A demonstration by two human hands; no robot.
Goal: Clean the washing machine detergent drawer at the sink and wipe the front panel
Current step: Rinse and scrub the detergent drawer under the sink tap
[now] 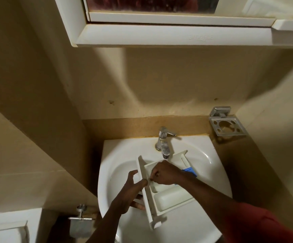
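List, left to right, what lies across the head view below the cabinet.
White fixture → low metal wall holder → left hand → right hand → blue insert → chrome toothbrush holder. The detergent drawer spans both hands, so it is left out.

The detergent drawer (170,199) was white plastic, open side up, lying slantwise over the basin of the white sink (124,155). Its front panel faced left, gripped in my left hand (131,190), thumb on its upper edge. Two rounded compartments showed near me, and a blue insert (189,171) sat at the far right end. My right hand (163,172) touched the inner wall behind the panel with curled fingers.
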